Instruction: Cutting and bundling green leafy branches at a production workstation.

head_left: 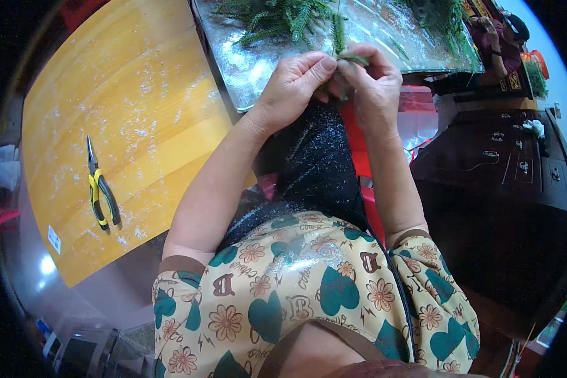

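Observation:
In front of me, over the near edge of a glass-topped table (246,85), both hands meet at a green artificial-looking needle sprig (339,39). My left hand (296,85) is closed, its thumb and fingers pinched at the lower part of the sprig. Opposite it, my right hand (377,82) is closed too, with thumb and forefinger gripping the sprig's base, where a flatter green piece sticks out to the right. Fingers hide most of the lower stem. Beyond my left hand lies a heap of similar green sprigs (283,19) on the glass.
Left is a yellow wooden table (189,132) scattered with white flecks, bearing black-and-yellow long-nose pliers (97,183). More greenery (438,22) lies at the far right of the glass. A co-worker (507,44) sits beyond it. A dark drawer cabinet (485,157) stands right.

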Action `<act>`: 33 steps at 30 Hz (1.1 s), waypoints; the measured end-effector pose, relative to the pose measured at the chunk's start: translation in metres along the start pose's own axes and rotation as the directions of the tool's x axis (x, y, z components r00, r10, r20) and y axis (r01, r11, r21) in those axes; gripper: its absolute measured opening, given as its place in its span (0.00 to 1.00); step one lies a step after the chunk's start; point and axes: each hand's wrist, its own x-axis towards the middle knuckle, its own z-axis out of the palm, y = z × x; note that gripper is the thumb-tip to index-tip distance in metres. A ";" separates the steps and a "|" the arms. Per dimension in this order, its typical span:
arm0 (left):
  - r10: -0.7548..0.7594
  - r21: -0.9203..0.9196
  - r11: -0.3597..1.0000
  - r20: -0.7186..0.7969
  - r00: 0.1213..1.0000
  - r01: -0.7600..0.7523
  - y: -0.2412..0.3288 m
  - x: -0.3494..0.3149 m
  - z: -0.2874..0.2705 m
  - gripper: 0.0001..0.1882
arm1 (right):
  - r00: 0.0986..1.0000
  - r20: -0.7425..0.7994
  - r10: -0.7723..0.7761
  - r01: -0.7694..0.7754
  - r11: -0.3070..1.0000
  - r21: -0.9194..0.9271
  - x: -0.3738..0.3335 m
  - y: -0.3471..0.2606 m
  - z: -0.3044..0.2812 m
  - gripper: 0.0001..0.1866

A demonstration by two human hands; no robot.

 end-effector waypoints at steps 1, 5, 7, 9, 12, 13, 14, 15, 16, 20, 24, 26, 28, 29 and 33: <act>-0.010 -0.014 1.000 0.008 1.000 0.010 0.000 0.000 0.000 0.15 | 0.998 0.048 0.028 -0.035 0.986 0.165 -0.001 -0.001 -0.001 0.06; -0.032 -0.063 0.998 -0.007 0.999 0.032 0.002 -0.001 -0.004 0.15 | 0.997 0.081 0.015 -0.045 0.918 0.394 -0.006 -0.012 0.003 0.06; -0.034 -0.100 0.995 -0.057 0.998 0.029 0.002 0.000 -0.006 0.15 | 0.993 -0.060 -0.101 0.111 0.971 0.212 -0.008 -0.018 0.003 0.06; -0.031 -0.119 0.993 -0.055 0.998 0.024 0.004 0.000 -0.006 0.15 | 0.975 -0.036 -0.220 0.221 0.975 0.018 -0.015 -0.019 -0.005 0.06; -0.028 -0.156 0.988 -0.045 0.999 0.021 0.006 -0.001 -0.003 0.15 | 0.903 0.072 -0.424 0.421 0.836 -0.352 -0.022 -0.015 -0.012 0.06; -0.030 -0.128 0.991 -0.048 0.998 0.024 0.006 -0.001 -0.002 0.15 | 0.918 0.089 -0.386 0.389 0.833 -0.394 -0.024 -0.013 -0.008 0.07; -0.033 -0.100 0.995 -0.050 0.998 0.028 0.006 -0.002 -0.001 0.15 | 0.932 0.105 -0.347 0.356 0.826 -0.436 -0.026 -0.010 -0.004 0.08; -0.036 -0.071 0.997 -0.054 0.998 0.032 0.006 -0.002 -0.001 0.14 | 0.945 0.119 -0.305 0.324 0.817 -0.477 -0.028 -0.007 0.000 0.09; -0.039 -0.070 0.997 -0.051 0.998 0.035 0.006 -0.003 -0.001 0.14 | 0.946 0.115 -0.304 0.321 0.818 -0.477 -0.028 -0.002 0.002 0.09; 0.006 -0.127 0.992 -0.047 0.999 -0.012 0.009 0.000 -0.005 0.14 | 0.968 0.115 -0.221 0.249 0.874 -0.416 -0.019 0.014 0.008 0.13; 0.080 0.042 0.996 -0.040 0.996 -0.078 0.004 -0.002 -0.006 0.14 | 0.973 0.157 -0.171 0.228 0.838 -0.497 -0.020 0.017 0.014 0.16; 0.070 0.018 0.997 -0.057 0.996 -0.070 0.002 -0.002 -0.004 0.14 | 0.964 0.148 -0.220 0.262 0.874 -0.410 -0.018 0.022 0.014 0.17; 0.066 0.006 0.998 -0.067 0.996 -0.065 0.003 -0.003 -0.003 0.14 | 0.959 0.142 -0.243 0.279 0.888 -0.364 -0.017 0.020 0.015 0.18; 0.029 -0.041 0.999 -0.105 0.994 -0.033 0.004 -0.003 -0.003 0.15 | 0.932 0.161 -0.324 0.360 0.784 -0.506 -0.016 0.018 0.015 0.18; -0.073 -0.209 0.977 -0.184 0.980 0.033 0.010 -0.002 -0.001 0.17 | 0.903 0.176 -0.391 0.412 0.679 -0.607 -0.017 0.007 0.021 0.20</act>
